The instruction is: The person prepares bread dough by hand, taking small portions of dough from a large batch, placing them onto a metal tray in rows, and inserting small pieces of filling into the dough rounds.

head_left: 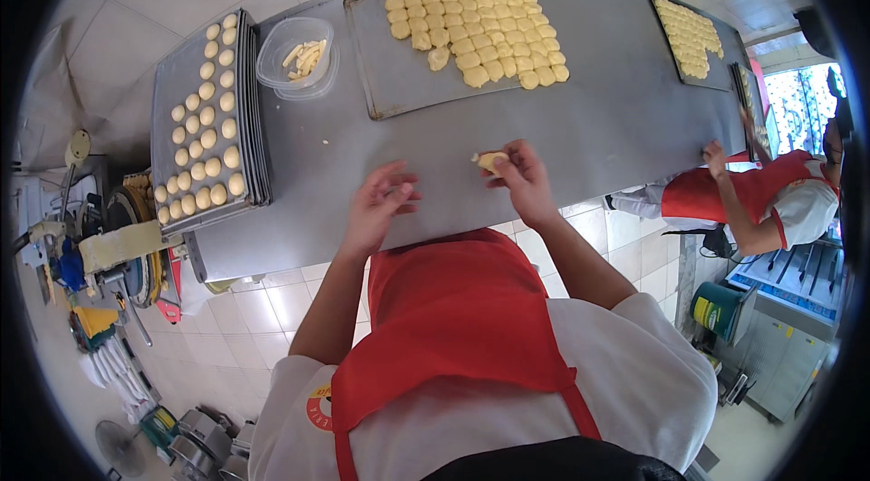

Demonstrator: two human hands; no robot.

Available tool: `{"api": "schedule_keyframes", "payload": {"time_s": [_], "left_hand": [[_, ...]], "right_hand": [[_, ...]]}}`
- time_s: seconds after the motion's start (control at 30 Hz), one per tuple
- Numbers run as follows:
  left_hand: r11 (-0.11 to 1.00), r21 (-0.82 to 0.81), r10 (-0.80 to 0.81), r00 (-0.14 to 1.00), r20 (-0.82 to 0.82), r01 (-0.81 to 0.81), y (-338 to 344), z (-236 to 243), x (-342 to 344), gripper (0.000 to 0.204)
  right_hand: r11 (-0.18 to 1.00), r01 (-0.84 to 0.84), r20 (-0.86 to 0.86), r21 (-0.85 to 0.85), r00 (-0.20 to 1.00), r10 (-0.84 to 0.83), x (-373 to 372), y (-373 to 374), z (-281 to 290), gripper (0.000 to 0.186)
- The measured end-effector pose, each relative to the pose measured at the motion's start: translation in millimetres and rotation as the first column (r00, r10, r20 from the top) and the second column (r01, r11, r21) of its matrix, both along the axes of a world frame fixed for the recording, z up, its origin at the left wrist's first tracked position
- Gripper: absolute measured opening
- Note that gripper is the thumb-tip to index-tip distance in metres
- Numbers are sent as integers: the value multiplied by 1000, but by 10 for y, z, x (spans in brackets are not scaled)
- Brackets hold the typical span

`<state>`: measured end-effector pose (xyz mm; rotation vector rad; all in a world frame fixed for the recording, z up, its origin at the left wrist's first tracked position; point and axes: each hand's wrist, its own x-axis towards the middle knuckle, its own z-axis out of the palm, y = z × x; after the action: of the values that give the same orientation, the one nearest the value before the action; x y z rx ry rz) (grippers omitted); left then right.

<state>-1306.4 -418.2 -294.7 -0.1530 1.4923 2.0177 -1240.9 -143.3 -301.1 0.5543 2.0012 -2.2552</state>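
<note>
My right hand [527, 184] pinches a small piece of dough [490, 161] between thumb and fingers, just above the grey metal table [317, 168]. My left hand [384, 200] hovers a little apart from it, its fingers loosely spread and nothing in them. Beyond my hands lies a baking tray [385, 82] partly covered with tightly packed yellow dough pieces [485, 23]. To the left, a clear plastic tub [272, 73] holds pale yellow sticks [305, 57]. Rows of round dough balls [207, 114] sit on the top tray of a stack [256, 155].
A second tray of dough pieces [686, 32] sits at the table's far right. Close by, a co-worker [752, 200] in a red apron stands with a hand at the table edge. Equipment [136, 263] crowds the left side. Tiled floor [245, 336] shows below the table.
</note>
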Motion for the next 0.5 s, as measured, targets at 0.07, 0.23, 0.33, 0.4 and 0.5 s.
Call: {"api": "schedule_keyframes", "payload": {"time_s": [0.07,0.23,0.33,0.4,0.5], "left_hand": [[998,37,51,999,14,-51,182,77,96,18],[976,-30,203,947,-250,-217,139,-361,104,17],[883,-394,2,844,-537,-253,-124,-545,89,14],[767,-496,-100,688,-719,-407,-400,-534,116,15],[567,-687,-284,676,-680,-453,-996,-546,330,17]], "right_hand": [[962,-221,-168,158,954,247,-75,-130,-13,25],[736,-122,-97,666,964,247,-1251,-137,-31,30],[270,60,-135,961,954,269,-2177,23,-503,30],[255,-50,-51,966,925,376,-2353,-39,-638,30],[483,-128,-91,866,910,404,-1731,-159,-254,27]]}}
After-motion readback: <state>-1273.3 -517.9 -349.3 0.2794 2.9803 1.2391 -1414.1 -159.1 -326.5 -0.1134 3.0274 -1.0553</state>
